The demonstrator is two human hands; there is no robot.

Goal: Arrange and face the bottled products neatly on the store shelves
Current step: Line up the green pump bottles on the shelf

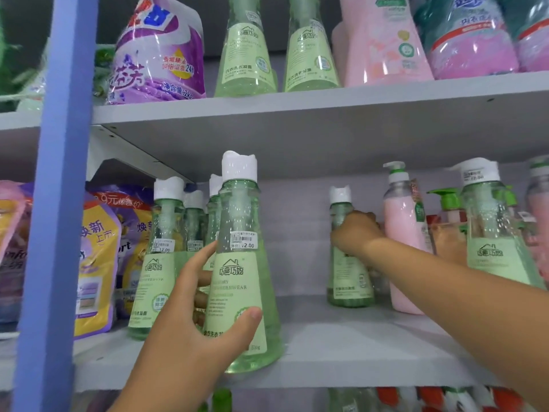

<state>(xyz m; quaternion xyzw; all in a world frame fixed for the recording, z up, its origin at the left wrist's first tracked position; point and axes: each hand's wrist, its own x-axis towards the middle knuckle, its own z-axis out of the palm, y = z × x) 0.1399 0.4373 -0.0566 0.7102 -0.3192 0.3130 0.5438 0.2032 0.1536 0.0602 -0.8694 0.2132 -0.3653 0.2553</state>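
Head view faces the middle shelf [341, 349] closely, angled slightly upward.

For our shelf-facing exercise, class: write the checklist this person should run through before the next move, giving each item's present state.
1. Left hand grips the front clear green white-capped bottle: ok.
2. That bottle's label and price sticker face outward: ok.
3. Its base sits fully on the grey middle shelf: cannot tell; it stands at the front edge.
4. Right hand holds the rear green bottle: ok.
5. Bare shelf lies between the two bottles: ok.
6. Rear bottle clear of the pink pump bottle: cannot tell.
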